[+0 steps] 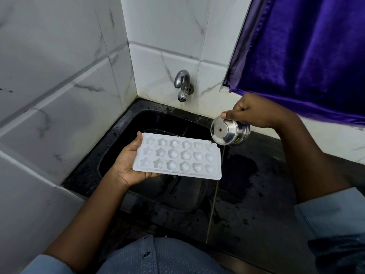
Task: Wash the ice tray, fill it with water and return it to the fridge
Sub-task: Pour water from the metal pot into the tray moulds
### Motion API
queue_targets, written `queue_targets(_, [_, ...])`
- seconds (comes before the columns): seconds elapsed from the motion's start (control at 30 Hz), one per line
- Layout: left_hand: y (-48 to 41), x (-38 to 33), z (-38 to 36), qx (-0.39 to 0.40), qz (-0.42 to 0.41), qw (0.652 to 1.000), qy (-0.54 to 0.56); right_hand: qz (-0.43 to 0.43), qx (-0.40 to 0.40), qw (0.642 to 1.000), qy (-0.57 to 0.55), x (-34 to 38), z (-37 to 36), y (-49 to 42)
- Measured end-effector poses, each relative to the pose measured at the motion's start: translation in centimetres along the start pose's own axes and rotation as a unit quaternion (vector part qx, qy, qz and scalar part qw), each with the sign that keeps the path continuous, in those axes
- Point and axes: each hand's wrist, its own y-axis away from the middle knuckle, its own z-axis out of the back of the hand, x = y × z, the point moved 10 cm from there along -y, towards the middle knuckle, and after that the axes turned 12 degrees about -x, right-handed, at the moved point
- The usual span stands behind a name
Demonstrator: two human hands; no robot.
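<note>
A white ice tray (pixel 177 157) with star, flower and heart moulds is held level over the black sink (pixel 122 131). My left hand (pixel 128 165) grips its left end, thumb on the top edge and fingers underneath. My right hand (pixel 254 111) holds a small steel cup (pixel 227 132), tipped over toward the tray's far right corner. A thin trickle of water runs from the cup's rim onto that corner. The chrome tap (pixel 182 84) sticks out of the tiled wall behind the sink, and no water comes from it.
The black counter (pixel 256 204) right of the sink is wet, with a puddle. White marble-look tiles (pixel 59 76) close in the left and back. A purple curtain (pixel 306 52) hangs at the upper right, just behind my right hand.
</note>
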Motion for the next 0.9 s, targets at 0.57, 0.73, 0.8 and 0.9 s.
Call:
queue_targets(0.57, [0.6,-0.2,0.6,0.020,0.007,1.000,0.015,0.020,-0.005,1.000,0.021,1.0,-0.2,0.2])
queue_targets(0.73, [0.7,-0.3,0.8,0.028,0.008,0.999,0.020,0.019,-0.006,1.000,0.025,1.2,-0.2,-0.1])
queue_targets(0.8, [0.7,-0.4,0.9,0.030,0.005,0.999,0.019,0.019,-0.006,0.999,0.027,1.3,-0.3,-0.2])
queue_targets(0.9, [0.7,-0.5,0.9,0.036,0.003,0.999,0.017,0.021,-0.006,0.999,0.029,1.3,-0.3,-0.3])
